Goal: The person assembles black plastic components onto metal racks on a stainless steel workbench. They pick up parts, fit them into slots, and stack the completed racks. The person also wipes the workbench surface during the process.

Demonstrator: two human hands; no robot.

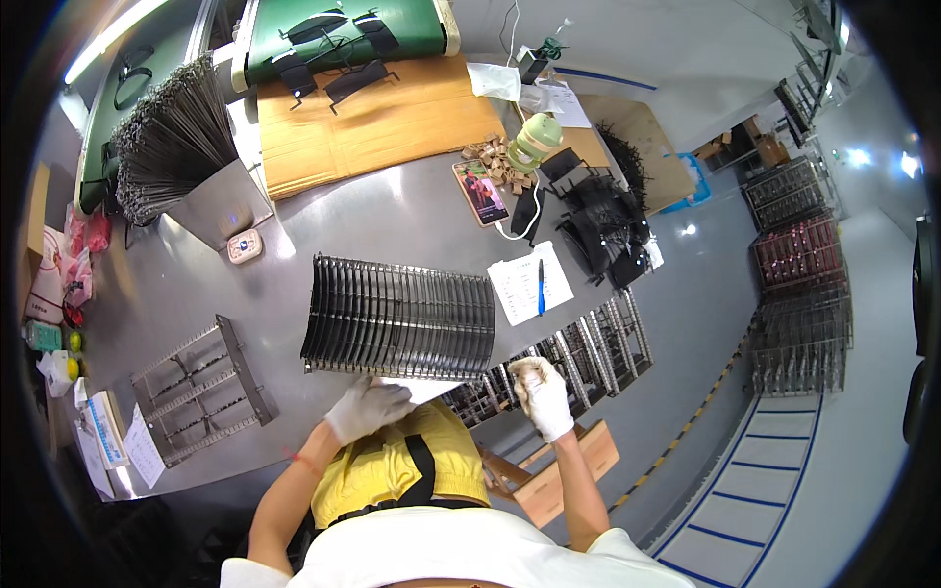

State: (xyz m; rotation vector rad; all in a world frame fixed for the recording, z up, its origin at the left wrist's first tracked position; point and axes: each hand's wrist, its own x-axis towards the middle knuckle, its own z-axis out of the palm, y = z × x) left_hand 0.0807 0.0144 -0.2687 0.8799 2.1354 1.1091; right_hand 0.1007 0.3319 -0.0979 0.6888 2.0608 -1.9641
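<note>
Rack (400, 318) of dark metal, closely ribbed and curving, lies on the smooth grey table (392, 216), just beyond my white-gloved left hand (371, 407). Those fingers bend loosely by its near edge; I cannot tell whether they grip. My right hand (542, 397), in a stained glove, is apart from its near right corner, fingers curled, any hold unclear. Writing on the white paper (513, 286) beneath a blue pen (541, 287) is too small to read.
</note>
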